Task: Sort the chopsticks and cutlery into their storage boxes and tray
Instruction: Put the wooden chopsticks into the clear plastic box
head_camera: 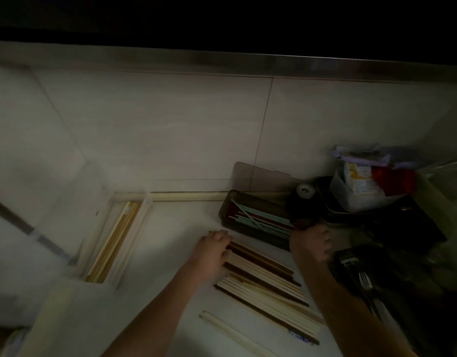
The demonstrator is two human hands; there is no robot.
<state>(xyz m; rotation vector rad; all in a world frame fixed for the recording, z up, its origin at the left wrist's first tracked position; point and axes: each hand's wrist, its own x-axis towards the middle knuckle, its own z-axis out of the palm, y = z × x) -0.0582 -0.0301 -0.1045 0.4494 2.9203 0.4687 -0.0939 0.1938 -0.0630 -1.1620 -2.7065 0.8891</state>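
Observation:
A pile of mixed pale and dark brown chopsticks [268,282] lies on the white counter in the dim light. My left hand [212,251] rests on the pile's far left end, fingers curled over the tips. My right hand [311,244] hovers at the pile's far right end, beside the dark box; its fingers hang curled and blurred. That dark storage box [255,217] holds red and pale green chopsticks, its lid leaning up behind. A white storage box [114,238] at left holds pale wooden chopsticks. Two loose pale chopsticks [230,331] lie near the front.
A dark tray [356,266] at the right holds a fork [365,279]. Behind it stand a clear tub with packets [361,186], a small round tape-like object [305,189] and dark clutter. A tiled wall [170,124] rises behind the counter. A long pale stick [186,196] lies along its base.

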